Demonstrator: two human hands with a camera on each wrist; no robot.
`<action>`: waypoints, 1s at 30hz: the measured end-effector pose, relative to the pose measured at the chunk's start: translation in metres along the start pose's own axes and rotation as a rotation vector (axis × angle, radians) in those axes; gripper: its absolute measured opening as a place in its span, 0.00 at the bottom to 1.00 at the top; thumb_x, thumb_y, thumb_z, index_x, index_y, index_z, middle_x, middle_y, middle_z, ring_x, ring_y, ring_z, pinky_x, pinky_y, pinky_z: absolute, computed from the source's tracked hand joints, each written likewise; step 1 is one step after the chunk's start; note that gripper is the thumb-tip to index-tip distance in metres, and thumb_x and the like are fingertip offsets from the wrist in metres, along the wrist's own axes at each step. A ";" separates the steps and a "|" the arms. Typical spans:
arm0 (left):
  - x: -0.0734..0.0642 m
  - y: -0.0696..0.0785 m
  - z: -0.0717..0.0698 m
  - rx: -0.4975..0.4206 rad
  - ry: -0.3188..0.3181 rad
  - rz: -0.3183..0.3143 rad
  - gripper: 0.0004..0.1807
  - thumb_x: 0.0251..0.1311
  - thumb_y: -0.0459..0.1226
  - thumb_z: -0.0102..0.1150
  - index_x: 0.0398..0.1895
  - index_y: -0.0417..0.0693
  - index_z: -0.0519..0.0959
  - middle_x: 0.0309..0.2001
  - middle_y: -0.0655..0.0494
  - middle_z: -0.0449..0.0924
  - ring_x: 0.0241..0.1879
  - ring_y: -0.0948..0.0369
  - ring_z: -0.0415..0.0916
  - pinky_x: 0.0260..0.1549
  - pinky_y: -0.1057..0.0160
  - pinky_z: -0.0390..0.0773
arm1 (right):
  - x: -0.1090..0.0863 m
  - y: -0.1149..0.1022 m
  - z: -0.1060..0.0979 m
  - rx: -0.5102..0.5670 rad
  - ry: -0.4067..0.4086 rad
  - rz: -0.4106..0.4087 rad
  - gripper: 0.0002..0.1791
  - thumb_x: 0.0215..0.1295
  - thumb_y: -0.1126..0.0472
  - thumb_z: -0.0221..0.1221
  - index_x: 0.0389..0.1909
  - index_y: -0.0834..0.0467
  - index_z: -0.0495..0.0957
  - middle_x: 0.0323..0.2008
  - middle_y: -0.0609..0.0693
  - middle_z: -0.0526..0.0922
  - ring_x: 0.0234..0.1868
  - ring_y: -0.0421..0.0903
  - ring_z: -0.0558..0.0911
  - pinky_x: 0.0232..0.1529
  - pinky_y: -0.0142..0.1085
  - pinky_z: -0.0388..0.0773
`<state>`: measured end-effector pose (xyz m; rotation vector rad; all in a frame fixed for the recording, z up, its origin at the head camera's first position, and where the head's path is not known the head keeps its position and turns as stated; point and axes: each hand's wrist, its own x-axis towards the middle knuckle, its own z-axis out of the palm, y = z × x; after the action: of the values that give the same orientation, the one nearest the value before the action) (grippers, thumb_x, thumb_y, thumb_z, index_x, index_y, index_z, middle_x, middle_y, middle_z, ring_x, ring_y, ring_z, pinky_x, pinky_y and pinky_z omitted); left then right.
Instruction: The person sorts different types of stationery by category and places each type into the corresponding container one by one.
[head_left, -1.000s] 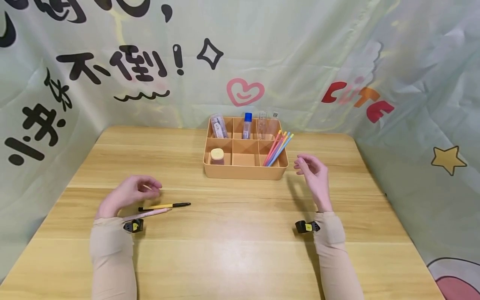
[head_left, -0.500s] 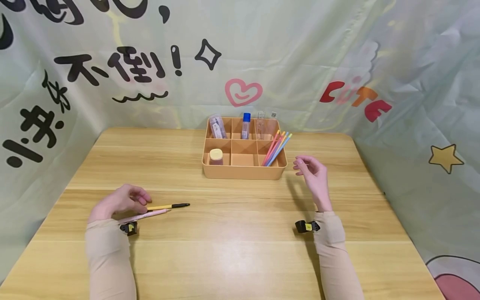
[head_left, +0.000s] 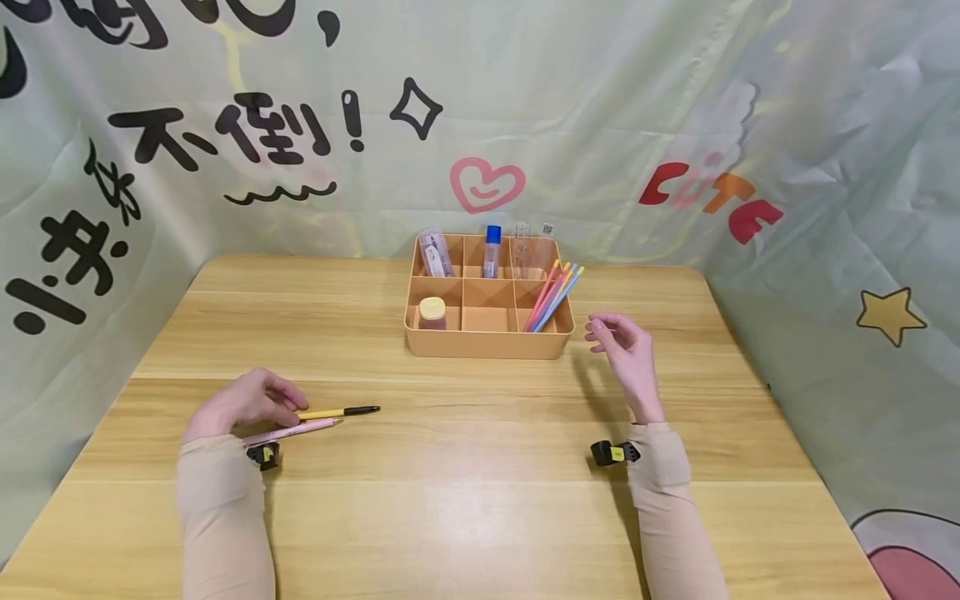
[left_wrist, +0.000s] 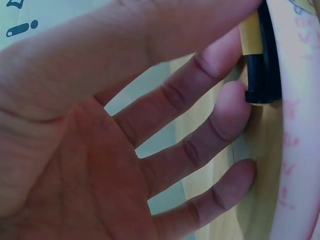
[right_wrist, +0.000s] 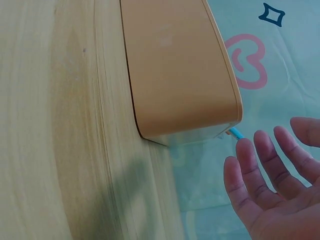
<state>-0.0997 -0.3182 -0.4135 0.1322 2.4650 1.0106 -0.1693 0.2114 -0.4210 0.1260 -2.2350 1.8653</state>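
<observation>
On the table at left, my left hand (head_left: 247, 402) pinches a yellow pen (head_left: 322, 414) with black ends between thumb and fingers. In the left wrist view the black clip end of the pen (left_wrist: 262, 80) sits by the fingertips, and the thumb hides part of the barrel. A pale pink pen (head_left: 303, 427) with red marks lies just nearer, beside it. My right hand (head_left: 626, 354) hovers with loosely bent fingers at the right of an orange divided organizer (head_left: 487, 345), holding nothing.
The organizer holds colored sticks (head_left: 555, 298), a jar with a cream lid (head_left: 432, 313), a blue-capped tube (head_left: 491, 252), a clear packet (head_left: 436, 252) and a clear item (head_left: 522, 250). A printed cloth (head_left: 600, 108) hangs behind the table.
My left hand has come down and nearer onto the yellow pen, its fingers closing at the barrel; it shifts slightly right lately. The right hand stays almost still.
</observation>
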 end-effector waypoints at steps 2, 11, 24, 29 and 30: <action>0.001 0.000 0.000 0.009 0.007 -0.009 0.15 0.54 0.34 0.73 0.44 0.37 0.86 0.39 0.48 0.89 0.38 0.64 0.80 0.42 0.66 0.75 | 0.000 0.000 0.000 -0.003 -0.004 -0.002 0.21 0.74 0.60 0.57 0.54 0.76 0.74 0.37 0.41 0.85 0.38 0.39 0.85 0.37 0.27 0.82; 0.004 0.002 0.003 0.030 0.012 0.004 0.15 0.55 0.35 0.73 0.44 0.37 0.86 0.40 0.47 0.90 0.37 0.63 0.81 0.41 0.66 0.76 | -0.001 0.001 0.000 -0.026 -0.017 -0.002 0.17 0.75 0.60 0.56 0.52 0.72 0.77 0.36 0.39 0.85 0.38 0.37 0.84 0.38 0.27 0.82; 0.008 0.002 0.004 0.015 0.035 -0.045 0.14 0.56 0.30 0.71 0.44 0.32 0.83 0.36 0.48 0.87 0.35 0.62 0.78 0.38 0.66 0.76 | -0.002 0.000 -0.002 -0.027 -0.026 -0.010 0.15 0.75 0.60 0.56 0.50 0.69 0.78 0.36 0.34 0.84 0.38 0.37 0.84 0.38 0.27 0.83; 0.009 0.002 0.004 -0.003 0.017 -0.042 0.11 0.57 0.28 0.69 0.42 0.30 0.83 0.33 0.50 0.85 0.32 0.62 0.76 0.34 0.68 0.76 | -0.002 0.000 -0.002 -0.028 -0.033 -0.009 0.18 0.75 0.60 0.56 0.52 0.72 0.77 0.36 0.35 0.85 0.38 0.37 0.84 0.38 0.27 0.83; 0.009 0.002 0.004 -0.003 0.013 -0.037 0.11 0.57 0.28 0.69 0.42 0.29 0.83 0.33 0.50 0.85 0.32 0.62 0.76 0.33 0.68 0.76 | -0.002 0.000 -0.002 -0.028 -0.034 -0.007 0.18 0.75 0.60 0.56 0.52 0.73 0.76 0.36 0.35 0.85 0.38 0.37 0.84 0.38 0.27 0.83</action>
<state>-0.1061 -0.3124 -0.4179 0.0788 2.4680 1.0026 -0.1674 0.2130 -0.4213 0.1627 -2.2792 1.8410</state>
